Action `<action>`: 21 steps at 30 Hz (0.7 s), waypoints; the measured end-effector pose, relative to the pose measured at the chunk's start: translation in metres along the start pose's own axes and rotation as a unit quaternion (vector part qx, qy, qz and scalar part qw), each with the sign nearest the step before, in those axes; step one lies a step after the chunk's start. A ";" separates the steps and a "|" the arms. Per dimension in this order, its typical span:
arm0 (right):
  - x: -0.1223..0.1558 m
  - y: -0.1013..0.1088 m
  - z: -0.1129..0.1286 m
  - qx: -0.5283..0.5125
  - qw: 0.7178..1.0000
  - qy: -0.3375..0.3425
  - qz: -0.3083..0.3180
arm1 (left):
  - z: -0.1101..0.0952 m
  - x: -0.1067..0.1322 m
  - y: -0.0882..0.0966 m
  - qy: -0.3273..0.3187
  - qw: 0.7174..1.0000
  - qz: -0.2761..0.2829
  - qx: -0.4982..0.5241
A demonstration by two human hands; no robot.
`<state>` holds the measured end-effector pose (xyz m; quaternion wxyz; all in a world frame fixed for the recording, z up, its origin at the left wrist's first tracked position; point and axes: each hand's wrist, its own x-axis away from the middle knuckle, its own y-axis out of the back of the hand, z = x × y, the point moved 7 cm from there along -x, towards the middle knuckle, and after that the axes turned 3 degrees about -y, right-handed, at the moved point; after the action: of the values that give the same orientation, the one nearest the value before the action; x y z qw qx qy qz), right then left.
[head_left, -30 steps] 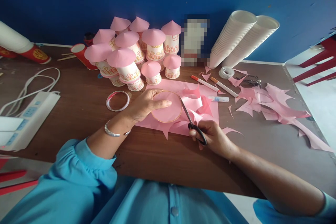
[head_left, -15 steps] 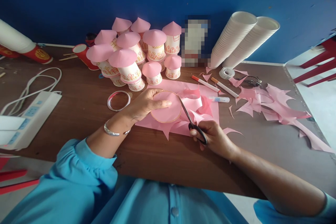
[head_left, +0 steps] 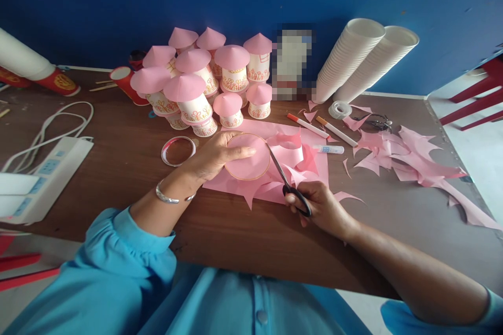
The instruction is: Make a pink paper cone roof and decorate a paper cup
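Observation:
Between the thumb and fingers of my left hand (head_left: pixel 220 156) is a round pink paper disc (head_left: pixel 251 165) with a thin orange-brown outline along its edge. My right hand (head_left: pixel 316 204) grips black-handled scissors (head_left: pixel 281 171), whose blades point up and left and meet the disc's right edge. Whether the blades are apart is hard to make out. Under the disc lie a larger pink paper sheet (head_left: pixel 220 186) and curled pink offcuts (head_left: pixel 293 154). Behind my left hand stand several decorated paper cups (head_left: pixel 194 110) with pink cone roofs (head_left: pixel 184 87).
A tape roll (head_left: pixel 178 151) lies left of my hand. Two markers (head_left: pixel 308 125), a glue stick (head_left: pixel 330 149), clear tape (head_left: pixel 339 110) and pink scraps (head_left: pixel 408 154) lie to the right. Stacked white cups (head_left: pixel 349 60) lean on the blue wall. A power strip (head_left: pixel 58 178) sits at left.
The pink disc has shifted very slightly up and left in my left hand, by the scissor blades. My right hand stays almost where it was.

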<state>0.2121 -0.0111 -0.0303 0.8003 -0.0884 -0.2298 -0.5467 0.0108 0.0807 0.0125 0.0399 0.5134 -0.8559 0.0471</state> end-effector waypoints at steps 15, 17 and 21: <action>-0.003 -0.002 -0.007 0.000 1.000 -0.015 0.007 | -0.006 0.000 -0.004 0.014 0.998 0.058 -0.004; -0.004 -0.001 -0.009 0.009 1.000 -0.009 0.004 | -0.007 -0.001 -0.007 0.012 0.997 0.071 -0.002; -0.006 0.001 -0.012 0.024 1.000 0.003 -0.002 | -0.006 0.000 -0.009 0.030 0.997 0.076 -0.004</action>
<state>0.2144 -0.0105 -0.0436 0.8017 -0.0667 -0.2411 -0.5429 0.0190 0.0775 0.0185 0.0637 0.4447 -0.8913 0.0623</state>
